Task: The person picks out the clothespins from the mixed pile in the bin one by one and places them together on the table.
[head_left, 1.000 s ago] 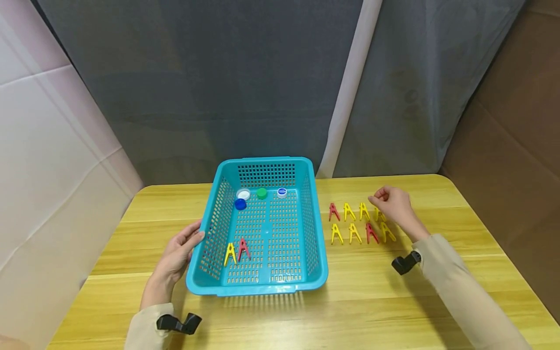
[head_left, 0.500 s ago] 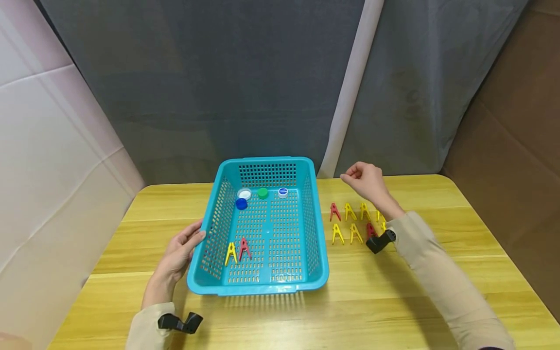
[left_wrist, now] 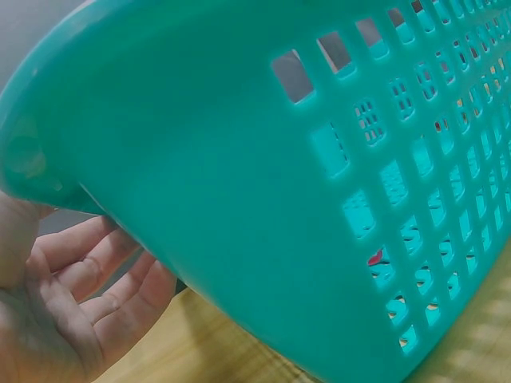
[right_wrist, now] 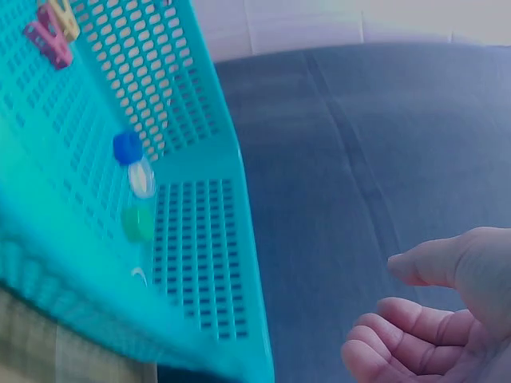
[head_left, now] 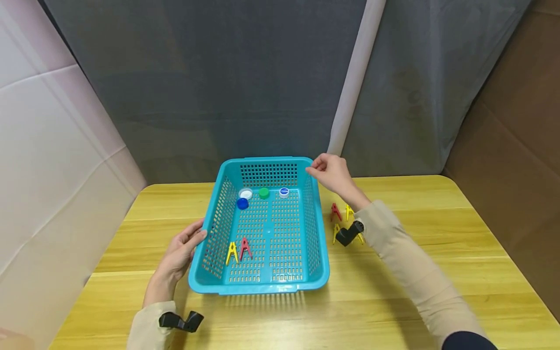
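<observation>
My left hand (head_left: 177, 255) grips the left side of a turquoise perforated basket (head_left: 262, 288), thumb at the rim and fingers along the outer wall in the left wrist view. Inside, a yellow clothespin (head_left: 232, 253) and a red clothespin (head_left: 245, 248) lie near the front left. Towards the back are a white cap (head_left: 246, 194), a green cap (head_left: 264, 193), a dark blue cap (head_left: 242, 203) and a white-and-blue cap (head_left: 284, 193). My right hand (head_left: 334, 175) is at the basket's back right corner, fingers loosely curled. The right wrist view shows nothing between thumb and fingers.
On the wooden table (head_left: 420, 194), right of the basket, lie a red clothespin (head_left: 335, 212) and several yellow ones, partly covered by my right sleeve and its black wrist camera (head_left: 350, 234). A grey curtain (head_left: 197, 97) hangs behind the table.
My right hand has moved left, from above the clothespins on the table to the basket's back right corner. The left hand keeps its hold on the basket, which stays put.
</observation>
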`<action>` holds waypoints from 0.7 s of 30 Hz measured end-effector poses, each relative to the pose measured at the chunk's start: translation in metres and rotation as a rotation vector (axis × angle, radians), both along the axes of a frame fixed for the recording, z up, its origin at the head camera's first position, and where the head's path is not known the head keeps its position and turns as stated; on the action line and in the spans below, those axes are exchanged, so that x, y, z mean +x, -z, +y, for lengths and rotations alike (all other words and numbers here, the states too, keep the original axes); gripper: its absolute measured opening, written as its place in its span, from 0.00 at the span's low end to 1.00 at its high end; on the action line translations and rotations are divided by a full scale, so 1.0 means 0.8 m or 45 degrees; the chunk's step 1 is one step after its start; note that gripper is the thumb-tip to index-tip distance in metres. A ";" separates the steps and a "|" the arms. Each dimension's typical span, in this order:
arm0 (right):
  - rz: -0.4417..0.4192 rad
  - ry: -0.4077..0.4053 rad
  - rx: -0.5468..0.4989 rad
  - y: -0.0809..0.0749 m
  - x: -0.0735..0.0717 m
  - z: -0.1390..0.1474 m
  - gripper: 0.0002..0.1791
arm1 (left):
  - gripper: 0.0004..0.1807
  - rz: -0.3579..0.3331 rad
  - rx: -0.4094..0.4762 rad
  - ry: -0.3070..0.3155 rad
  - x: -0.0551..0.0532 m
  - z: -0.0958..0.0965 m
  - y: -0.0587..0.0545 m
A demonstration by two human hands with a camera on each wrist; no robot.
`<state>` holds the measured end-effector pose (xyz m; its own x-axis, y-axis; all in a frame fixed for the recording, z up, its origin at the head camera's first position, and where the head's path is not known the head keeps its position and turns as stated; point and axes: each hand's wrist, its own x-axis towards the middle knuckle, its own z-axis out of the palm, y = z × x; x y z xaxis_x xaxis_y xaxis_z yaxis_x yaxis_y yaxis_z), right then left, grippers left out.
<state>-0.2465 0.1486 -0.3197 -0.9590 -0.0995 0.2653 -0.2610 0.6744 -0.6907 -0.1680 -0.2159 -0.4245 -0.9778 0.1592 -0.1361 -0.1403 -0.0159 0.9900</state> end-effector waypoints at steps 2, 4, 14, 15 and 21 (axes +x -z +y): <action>-0.007 -0.023 -0.003 -0.003 -0.002 -0.012 0.09 | 0.33 0.000 -0.007 -0.002 0.000 0.000 0.000; -0.014 -0.045 -0.008 -0.004 -0.003 -0.023 0.09 | 0.33 -0.001 -0.011 -0.003 0.000 0.000 0.000; -0.013 -0.196 -0.035 0.006 -0.005 -0.079 0.07 | 0.33 0.003 -0.009 -0.012 0.001 0.001 -0.001; -0.026 -0.214 -0.036 0.008 -0.005 -0.085 0.07 | 0.33 0.004 -0.006 -0.010 0.001 0.001 -0.001; -0.127 -0.316 -0.021 0.021 -0.003 -0.116 0.07 | 0.33 0.001 0.009 -0.010 0.001 0.001 -0.001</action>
